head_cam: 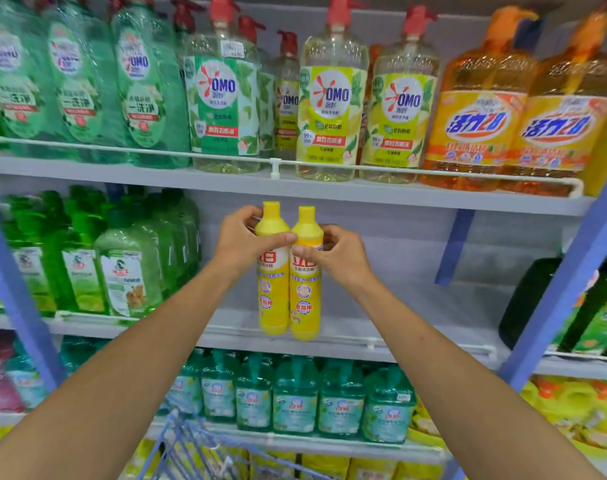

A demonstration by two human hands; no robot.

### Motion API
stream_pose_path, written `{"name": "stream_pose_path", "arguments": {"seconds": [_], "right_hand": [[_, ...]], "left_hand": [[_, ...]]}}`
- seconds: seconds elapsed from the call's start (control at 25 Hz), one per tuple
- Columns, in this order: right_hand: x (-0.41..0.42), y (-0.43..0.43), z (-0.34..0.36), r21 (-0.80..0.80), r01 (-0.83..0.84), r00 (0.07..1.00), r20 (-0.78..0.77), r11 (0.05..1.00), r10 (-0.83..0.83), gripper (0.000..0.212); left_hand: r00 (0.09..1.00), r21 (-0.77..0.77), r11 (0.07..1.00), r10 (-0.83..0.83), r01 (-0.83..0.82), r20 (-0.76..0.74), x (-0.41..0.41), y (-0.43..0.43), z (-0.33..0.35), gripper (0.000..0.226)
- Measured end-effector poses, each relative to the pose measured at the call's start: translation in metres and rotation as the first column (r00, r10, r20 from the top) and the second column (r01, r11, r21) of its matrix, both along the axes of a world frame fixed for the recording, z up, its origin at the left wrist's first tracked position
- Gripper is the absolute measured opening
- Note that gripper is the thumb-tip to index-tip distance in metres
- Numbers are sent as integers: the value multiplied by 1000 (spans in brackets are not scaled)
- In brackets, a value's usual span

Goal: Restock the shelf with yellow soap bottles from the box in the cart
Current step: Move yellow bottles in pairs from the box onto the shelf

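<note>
Two yellow soap bottles stand upright side by side, touching, in front of the middle shelf (416,306). My left hand (241,242) grips the left bottle (272,299) near its shoulder. My right hand (336,256) grips the right bottle (305,306) at the same height. Their bases hang level with the shelf's front rail (347,339); whether they rest on it I cannot tell. The stretch of shelf behind and to the right of them is bare. The cart (198,452) shows only as a blue wire corner at the bottom; the box is out of sight.
Green detergent bottles (122,268) fill the same shelf on the left, dark bottles (527,299) stand at its right. Large pump bottles (333,98) line the shelf above, teal pump bottles (295,396) the one below. Blue uprights (565,282) frame the bay.
</note>
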State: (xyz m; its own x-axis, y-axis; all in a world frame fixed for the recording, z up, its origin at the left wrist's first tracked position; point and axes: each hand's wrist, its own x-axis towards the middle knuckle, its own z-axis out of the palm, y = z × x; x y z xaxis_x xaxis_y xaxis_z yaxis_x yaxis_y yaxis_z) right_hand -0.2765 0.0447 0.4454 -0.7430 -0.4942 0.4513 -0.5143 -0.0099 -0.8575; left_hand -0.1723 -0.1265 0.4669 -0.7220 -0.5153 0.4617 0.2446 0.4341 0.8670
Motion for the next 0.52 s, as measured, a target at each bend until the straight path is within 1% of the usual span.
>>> {"name": "stream_pose_path", "arguments": {"seconds": [0.16,0.28,0.4,0.52], "right_hand": [[-12,-20,-9,15,62,998,-12,998,-62,52],[-20,-34,-25,49,116,993,14,992,-117,55],[-25,-43,-45,78,153,986,47,985,-157,53],[-28,-47,-62,27,161,982,95,987,-163,50]], "left_hand": [[1000,-5,1000,27,-27,0,-22,-18,-9,71],[999,-11,1000,16,-15,29,-34,-25,-23,64],[1000,40,999,4,-5,25,-45,-34,-50,58],[1000,143,989,-25,25,4,-55,-35,-71,58]]}}
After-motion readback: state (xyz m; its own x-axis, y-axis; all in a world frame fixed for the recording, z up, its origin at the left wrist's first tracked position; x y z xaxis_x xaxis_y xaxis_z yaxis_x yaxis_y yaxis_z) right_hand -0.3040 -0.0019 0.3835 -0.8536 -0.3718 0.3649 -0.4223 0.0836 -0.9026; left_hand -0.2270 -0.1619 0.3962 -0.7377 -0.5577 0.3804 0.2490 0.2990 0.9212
